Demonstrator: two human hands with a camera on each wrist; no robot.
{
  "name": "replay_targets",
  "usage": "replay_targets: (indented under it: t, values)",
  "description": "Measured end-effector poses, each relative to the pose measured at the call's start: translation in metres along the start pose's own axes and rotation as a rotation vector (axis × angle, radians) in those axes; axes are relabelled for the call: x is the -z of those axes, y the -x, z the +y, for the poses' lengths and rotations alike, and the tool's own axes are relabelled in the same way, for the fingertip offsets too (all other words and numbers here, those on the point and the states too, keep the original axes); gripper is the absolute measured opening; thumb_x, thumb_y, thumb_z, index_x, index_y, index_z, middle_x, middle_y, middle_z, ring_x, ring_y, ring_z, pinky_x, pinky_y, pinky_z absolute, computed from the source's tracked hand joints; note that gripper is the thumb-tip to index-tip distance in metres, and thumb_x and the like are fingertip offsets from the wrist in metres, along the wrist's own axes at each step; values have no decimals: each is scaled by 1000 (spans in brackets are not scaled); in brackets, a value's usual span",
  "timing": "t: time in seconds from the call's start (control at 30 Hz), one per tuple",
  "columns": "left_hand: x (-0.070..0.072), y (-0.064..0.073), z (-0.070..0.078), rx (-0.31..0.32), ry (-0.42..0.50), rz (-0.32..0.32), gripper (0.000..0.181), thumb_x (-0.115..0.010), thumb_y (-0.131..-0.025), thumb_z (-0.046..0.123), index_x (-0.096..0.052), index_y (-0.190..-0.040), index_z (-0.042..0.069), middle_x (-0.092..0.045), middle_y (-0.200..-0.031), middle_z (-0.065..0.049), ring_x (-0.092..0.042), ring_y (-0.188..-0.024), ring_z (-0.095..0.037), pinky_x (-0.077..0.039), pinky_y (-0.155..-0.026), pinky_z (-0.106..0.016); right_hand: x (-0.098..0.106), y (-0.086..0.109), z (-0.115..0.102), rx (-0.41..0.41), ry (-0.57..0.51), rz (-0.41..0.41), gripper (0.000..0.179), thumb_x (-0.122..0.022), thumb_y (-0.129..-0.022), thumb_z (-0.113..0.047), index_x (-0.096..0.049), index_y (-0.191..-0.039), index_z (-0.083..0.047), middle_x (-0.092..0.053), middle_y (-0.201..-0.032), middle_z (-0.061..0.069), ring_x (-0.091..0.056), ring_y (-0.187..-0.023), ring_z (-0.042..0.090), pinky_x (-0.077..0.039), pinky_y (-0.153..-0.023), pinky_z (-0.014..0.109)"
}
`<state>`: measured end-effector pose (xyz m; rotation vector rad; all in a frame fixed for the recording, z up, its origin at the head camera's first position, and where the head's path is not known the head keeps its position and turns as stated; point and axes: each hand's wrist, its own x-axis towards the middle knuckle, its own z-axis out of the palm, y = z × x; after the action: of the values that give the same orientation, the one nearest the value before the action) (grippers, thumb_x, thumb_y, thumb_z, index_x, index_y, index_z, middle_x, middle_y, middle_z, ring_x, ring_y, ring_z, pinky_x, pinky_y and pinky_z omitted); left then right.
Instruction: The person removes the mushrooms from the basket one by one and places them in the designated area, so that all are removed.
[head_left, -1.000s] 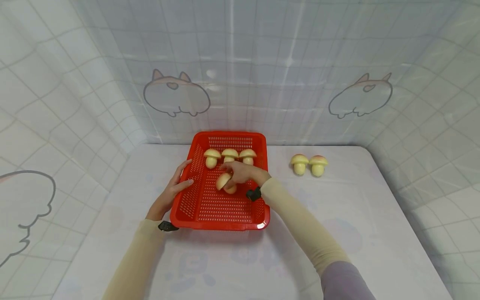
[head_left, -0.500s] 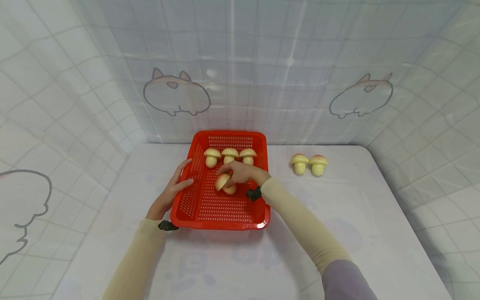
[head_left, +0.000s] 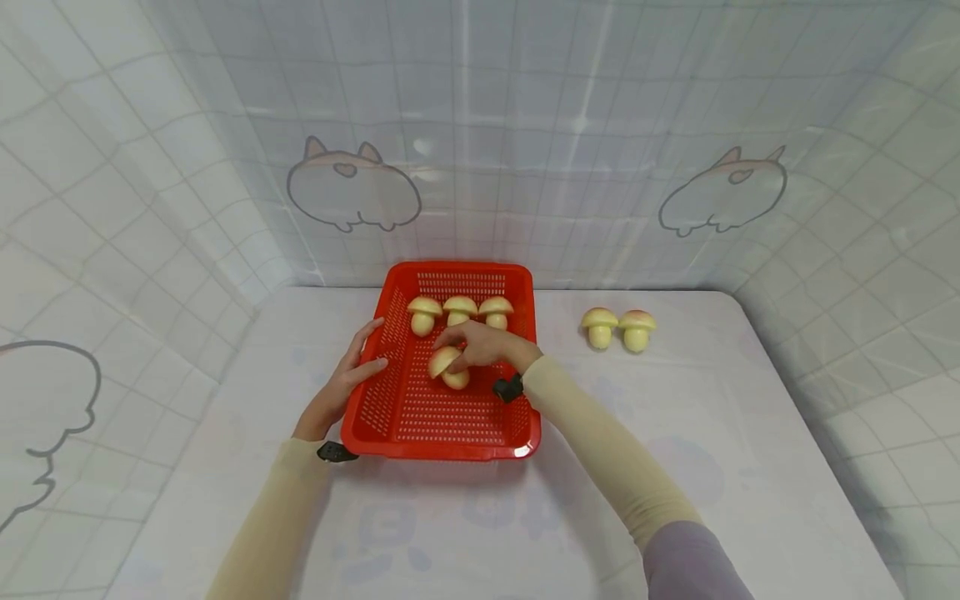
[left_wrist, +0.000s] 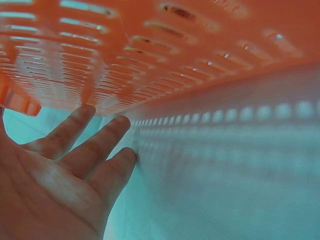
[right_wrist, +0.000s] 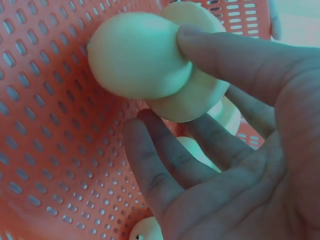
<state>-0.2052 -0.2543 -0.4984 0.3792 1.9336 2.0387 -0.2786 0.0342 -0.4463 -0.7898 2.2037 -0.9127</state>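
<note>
A red plastic mesh basket (head_left: 442, 452) stands on the table. My left hand (head_left: 347, 383) rests on its left rim, with the thumb and index fingertips just over the edge. In the left wrist view, the other fingers (left_wrist: 97, 150) extend straight and spread beside the outer wall. My right hand (head_left: 482, 343) reaches inside the basket and holds a pale yellow toy mushroom (right_wrist: 140, 55). The right thumb presses where stem meets cap, and the other fingers lie behind the cap. Along the basket's far side lie three similar mushrooms (head_left: 423, 317), the middle and right ones partly covered by my right hand.
Two more toy mushrooms, one on the left (head_left: 599, 327) and one on the right (head_left: 637, 331), lie side by side on the table (head_left: 720, 400), right of the basket. White tile-patterned sheeting (head_left: 480, 200) rises behind the table and on both sides.
The held mushroom has turned slightly and shifted a little to the left, showing more of its stem. My left hand and the basket stay in place.
</note>
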Motion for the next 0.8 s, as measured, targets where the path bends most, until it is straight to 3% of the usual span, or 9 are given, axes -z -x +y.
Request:
replay_targets:
  t: [0.2,0.4,0.63,0.8]
  values:
    - [0,0,2,17,10,0,70,-49,-108,20,-10,-165,30,-26,-156,-26,-53,-122,-47,-60,-91,-47,1,3,-1,0,-4,42,40,-79,-92,-22,-66,-131,-19,-64,-130,-5,-57,-116,15,-48,-104,36]
    - [0,2,3,18,-2,11,71,-49,-107,20,-10,-165,30,-24,-156,-25,-54,-122,-44,-60,-90,-44,1,4,-4,39,-29,80,46,-77,-93,-22,-63,-137,-16,-62,-138,-1,-57,-120,17,-48,-105,37]
    - [1,1,3,29,4,14,69,-49,-108,19,-11,-164,32,-26,-156,-25,-56,-122,-42,-60,-91,-44,4,10,0,78,-145,133,44,-77,-93,-20,-65,-135,-19,-61,-139,-2,-56,-127,23,-49,-106,41]
    - [0,0,3,32,-5,18,70,-50,-107,20,-12,-164,33,-27,-155,-25,-56,-122,-41,-60,-90,-43,9,20,-1,105,-188,188,42,-78,-92,-22,-65,-132,-18,-62,-136,-3,-57,-123,22,-48,-106,40]
